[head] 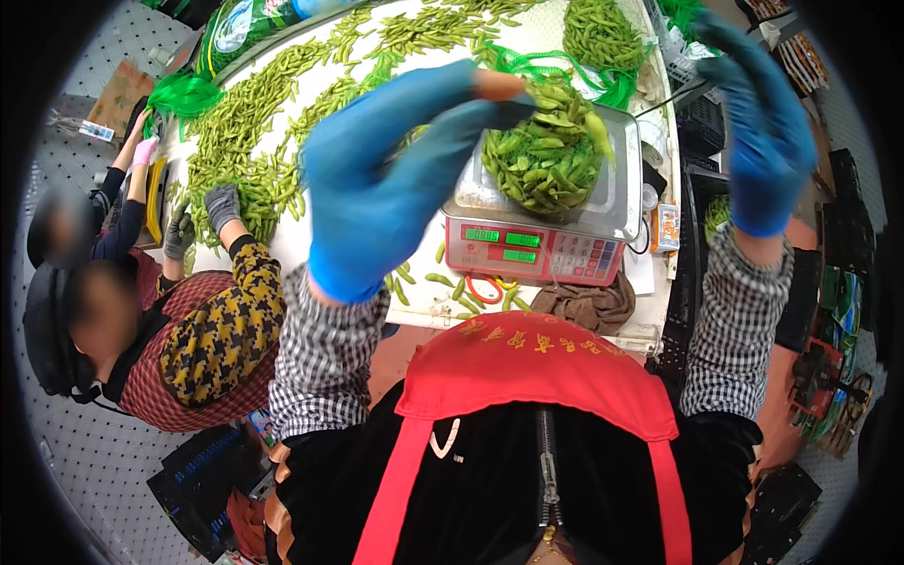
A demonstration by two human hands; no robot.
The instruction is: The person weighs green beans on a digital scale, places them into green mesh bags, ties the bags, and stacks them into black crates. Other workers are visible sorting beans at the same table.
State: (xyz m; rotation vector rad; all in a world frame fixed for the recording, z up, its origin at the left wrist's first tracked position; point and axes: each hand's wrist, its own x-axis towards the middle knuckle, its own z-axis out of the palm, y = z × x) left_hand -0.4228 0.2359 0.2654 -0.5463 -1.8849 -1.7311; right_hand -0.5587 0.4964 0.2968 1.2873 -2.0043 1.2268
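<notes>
My left hand (385,176), in a blue glove with one bare fingertip poking through, is raised at the left of a digital scale (494,247). Its fingertips overlap green soybean pods (561,106) at the top of a green net bag of pods (544,173) resting on the metal pan (621,169). Whether they grip any pods cannot be told. On the far right, my right hand (766,134), also blue-gloved, is lifted beyond the table edge. Its fingers are curved and apart, with nothing visible between them. The scale's green displays are lit.
Loose pods (240,120) spread over the white table (417,311). Another filled net bag (604,35) lies behind the scale. Red-handled scissors (484,289) and a brown cloth (590,304) lie in front. Two people work at the left, one with grey gloves (223,205) on the pods.
</notes>
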